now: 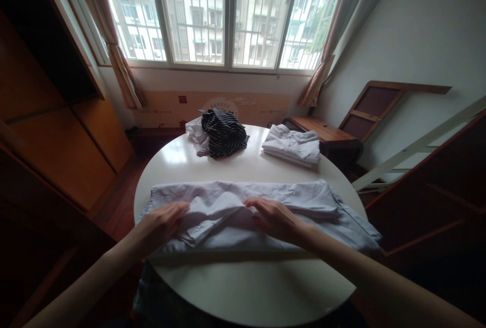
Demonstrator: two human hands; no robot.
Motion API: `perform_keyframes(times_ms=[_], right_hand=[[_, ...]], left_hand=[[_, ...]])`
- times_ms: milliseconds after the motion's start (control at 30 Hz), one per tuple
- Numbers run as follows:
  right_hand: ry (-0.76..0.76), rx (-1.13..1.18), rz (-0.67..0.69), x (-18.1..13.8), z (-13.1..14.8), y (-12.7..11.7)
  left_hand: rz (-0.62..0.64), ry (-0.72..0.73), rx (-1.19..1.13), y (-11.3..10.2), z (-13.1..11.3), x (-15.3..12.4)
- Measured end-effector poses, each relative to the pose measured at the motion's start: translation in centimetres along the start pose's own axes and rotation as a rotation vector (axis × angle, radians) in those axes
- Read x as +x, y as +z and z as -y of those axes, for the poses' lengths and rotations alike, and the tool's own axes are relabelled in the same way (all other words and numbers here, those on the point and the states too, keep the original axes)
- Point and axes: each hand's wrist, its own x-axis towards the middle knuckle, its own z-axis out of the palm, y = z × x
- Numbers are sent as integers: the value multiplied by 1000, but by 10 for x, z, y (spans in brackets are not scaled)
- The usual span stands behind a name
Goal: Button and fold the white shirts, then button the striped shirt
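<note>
A pale, long-sleeved shirt lies spread sideways across the round white table, partly folded over itself. What looks like a buttoned cuff shows beside my left hand, whose fingers are closed on the cloth at the left part of the shirt. Near the middle, my right hand pinches a raised fold of the same shirt between thumb and fingers. Between the two hands the fabric bunches up slightly. The undersides of both hands are in shadow, so some fingers are hidden.
On the table, a crumpled black striped garment lies with white cloth at the back. A stack of folded white shirts sits at the back right. A wooden bench stands beyond; cabinets are at left.
</note>
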Motion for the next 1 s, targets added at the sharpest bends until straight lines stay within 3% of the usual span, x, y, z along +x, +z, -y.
perform_keyframes(times_ms=[167, 367, 567, 633, 733, 833, 1000], right_hand=[[23, -107, -20, -22, -18, -8], [21, -218, -78, -36, -36, -21], [-39, -115, 43, -47, -31, -22], [-31, -64, 65, -48, -28, -24], [23, -6, 17, -41, -27, -29], [144, 10, -117, -18, -28, -27], [266, 4, -231, 29, -27, 11]], left_hand=[[8, -85, 80, -4, 19, -20], [-196, -109, 185, -19, 23, -29], [20, -158, 126, -21, 16, -28], [41, -214, 122, -24, 11, -25], [-7, -268, 103, -30, 0, -9], [-81, -227, 48, -27, -19, 27], [-116, -157, 62, 20, -54, 92]])
